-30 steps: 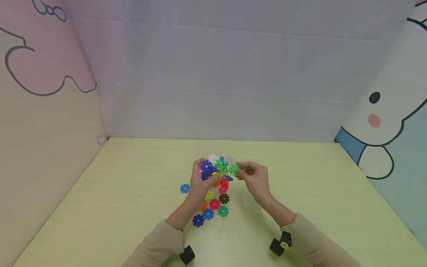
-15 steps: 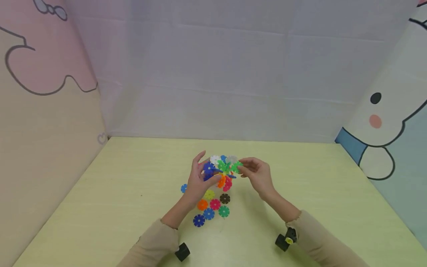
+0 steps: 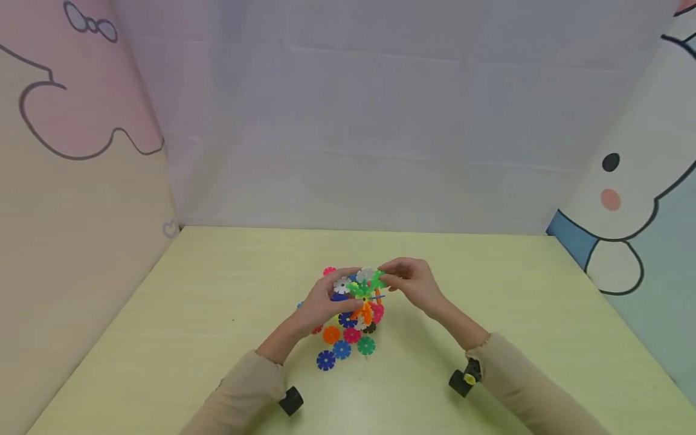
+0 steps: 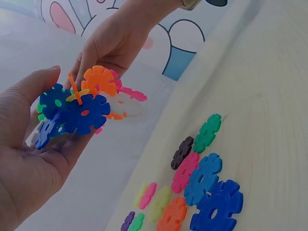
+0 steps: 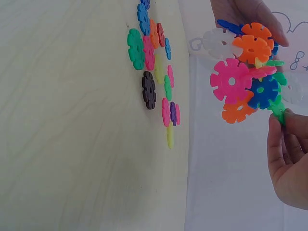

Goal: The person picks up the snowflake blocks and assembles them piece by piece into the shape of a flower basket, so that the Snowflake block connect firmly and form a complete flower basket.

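A cluster of slotted plastic snowflake discs point(image 5: 231, 82), joined at many angles in pink, orange, blue, white and green, is held up over the table. My left hand point(image 3: 318, 305) grips it from the left, thumb in front and fingers behind. On its right side, my right hand point(image 3: 417, 285) pinches a green disc point(image 5: 277, 110) at the cluster's edge between thumb and fingertips. Dark blue discs point(image 4: 86, 114) face the left palm in the left wrist view. Part of the cluster is hidden by the left hand.
Loose discs lie on the pale table point(image 3: 163, 338) below the cluster, among them a dark blue disc point(image 3: 325, 360), a teal disc point(image 3: 366, 345), an orange disc point(image 3: 331, 335) and a black disc point(image 5: 149, 90). A white sheet point(image 3: 348, 133) hangs behind the table.
My left hand has lowered and turned, its fingers now reaching across behind the cluster, which has tilted and come down slightly. My right hand has stayed on the green disc.
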`<action>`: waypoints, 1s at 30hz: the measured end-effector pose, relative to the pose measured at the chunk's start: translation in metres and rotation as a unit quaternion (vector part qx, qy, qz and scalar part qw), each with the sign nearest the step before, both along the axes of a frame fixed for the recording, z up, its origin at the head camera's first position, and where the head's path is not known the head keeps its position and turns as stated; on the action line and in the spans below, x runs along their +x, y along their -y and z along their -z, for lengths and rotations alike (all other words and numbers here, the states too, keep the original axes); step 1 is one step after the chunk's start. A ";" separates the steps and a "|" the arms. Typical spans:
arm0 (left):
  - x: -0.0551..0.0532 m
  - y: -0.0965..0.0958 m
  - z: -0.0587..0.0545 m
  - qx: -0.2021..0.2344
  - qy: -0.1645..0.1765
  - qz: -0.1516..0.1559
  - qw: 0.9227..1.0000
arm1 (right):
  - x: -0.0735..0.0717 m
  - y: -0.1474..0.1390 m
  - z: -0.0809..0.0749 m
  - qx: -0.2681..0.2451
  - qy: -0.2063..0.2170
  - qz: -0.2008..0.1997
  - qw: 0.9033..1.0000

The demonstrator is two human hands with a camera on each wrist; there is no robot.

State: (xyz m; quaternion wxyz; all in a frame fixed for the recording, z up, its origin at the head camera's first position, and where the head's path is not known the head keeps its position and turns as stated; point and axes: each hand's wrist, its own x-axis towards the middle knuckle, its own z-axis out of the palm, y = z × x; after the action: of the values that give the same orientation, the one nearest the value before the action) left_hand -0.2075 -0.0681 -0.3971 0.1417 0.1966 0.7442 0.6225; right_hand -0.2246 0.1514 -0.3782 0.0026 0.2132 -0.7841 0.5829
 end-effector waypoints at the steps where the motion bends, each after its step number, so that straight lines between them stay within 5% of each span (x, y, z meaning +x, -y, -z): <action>1: 0.000 0.000 0.001 -0.001 0.003 -0.004 1.000 | 0.000 0.000 0.000 -0.001 0.000 -0.001 1.000; 7: -0.002 0.007 0.005 -0.025 -0.002 -0.054 0.998 | -0.003 0.004 0.006 0.003 0.024 -0.015 1.000; 11: -0.004 0.018 0.007 -0.031 0.010 -0.087 0.996 | -0.005 0.004 0.018 0.052 0.057 -0.030 0.997; 16: -0.007 0.030 0.009 -0.020 0.023 -0.104 0.994 | -0.007 0.003 0.035 0.161 0.076 -0.106 0.978; 20: -0.010 0.036 0.010 -0.021 0.027 -0.121 0.992 | -0.010 0.007 0.047 0.201 0.089 -0.163 0.962; 30: -0.010 0.036 0.011 -0.010 0.031 -0.138 0.990 | -0.008 0.018 0.048 0.279 0.064 -0.159 0.945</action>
State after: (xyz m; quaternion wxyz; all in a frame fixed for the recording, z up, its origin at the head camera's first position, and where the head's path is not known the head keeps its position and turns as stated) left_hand -0.2172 -0.1044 -0.4077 0.0793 0.0719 0.7654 0.6346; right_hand -0.2322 0.1333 -0.4263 -0.2000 0.2891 -0.8697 0.3465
